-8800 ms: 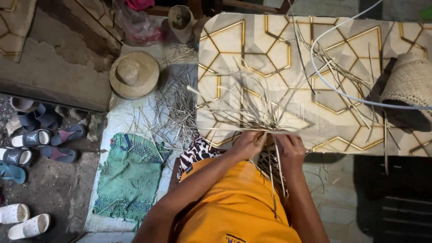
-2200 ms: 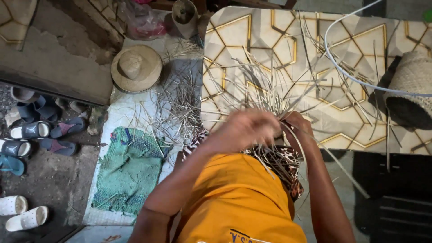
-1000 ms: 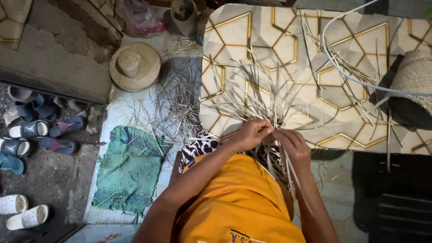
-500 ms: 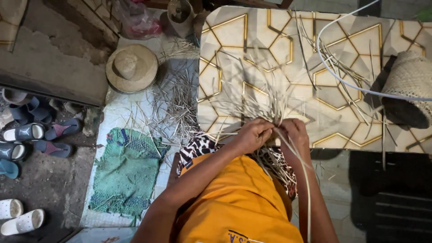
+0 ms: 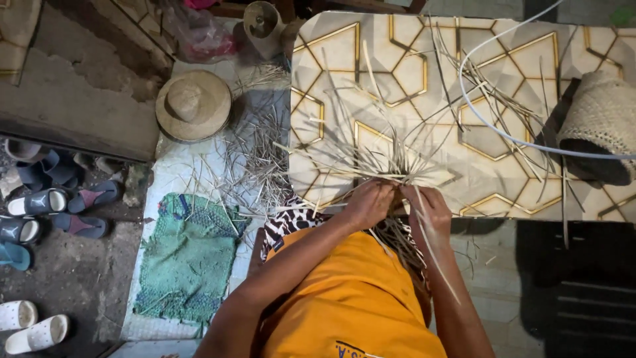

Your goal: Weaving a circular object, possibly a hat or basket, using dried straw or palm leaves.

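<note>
Straw strands (image 5: 371, 156) pinched in both my left hand (image 5: 368, 202) and right hand (image 5: 429, 207); woven basket (image 5: 599, 122) lies sideways on patterned table (image 5: 503, 166), contents unclear.

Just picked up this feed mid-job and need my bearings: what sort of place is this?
Probably a home weaving spot at a doorway. Both hands work pale straw strips on a gold-patterned table; a finished woven straw hat lies on the floor, and sandals sit by the step.

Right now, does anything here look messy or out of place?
Yes. Loose straw strips lie scattered over the floor beside the patterned table, near a straw hat. A white cable loops across the tabletop.
</note>
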